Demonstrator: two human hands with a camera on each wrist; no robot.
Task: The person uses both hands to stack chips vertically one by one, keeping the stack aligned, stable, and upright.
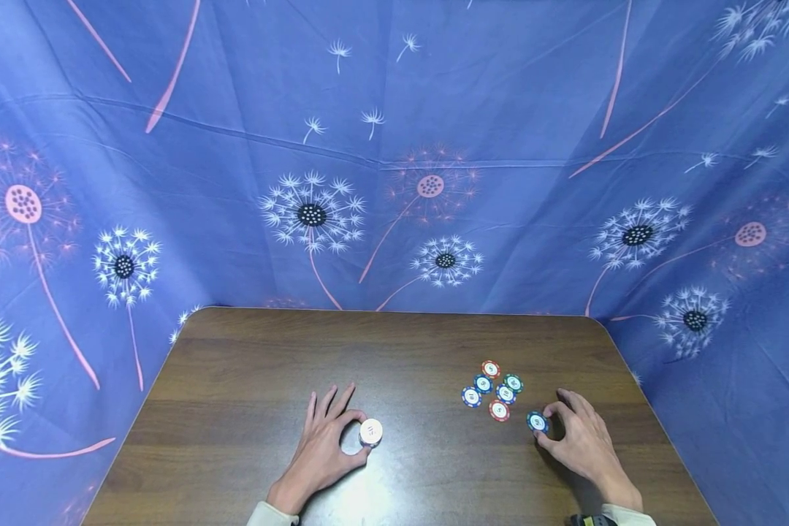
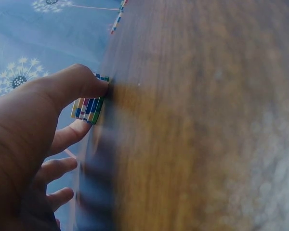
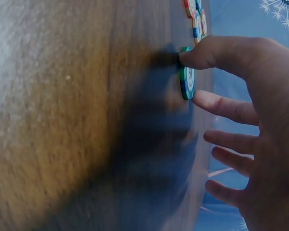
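Right hand (image 3: 274, 110) pinches green-and-blue chip (image 3: 188, 82) between thumb and index finger; remaining fingers extend clear of it; further chips (image 3: 196, 25) lie near the thumb; shadow (image 3: 144, 130) crosses wooden table (image 3: 53, 96); printed blue fabric (image 3: 233, 19) borders table.

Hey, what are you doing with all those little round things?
A person is handling round chips at a wooden table. The left hand pinches a short stack of chips between thumb and finger. The right hand pinches a blue and green chip the same way. Six loose chips, with red, blue and green rims, lie flat in a cluster between the hands, closer to the right one.
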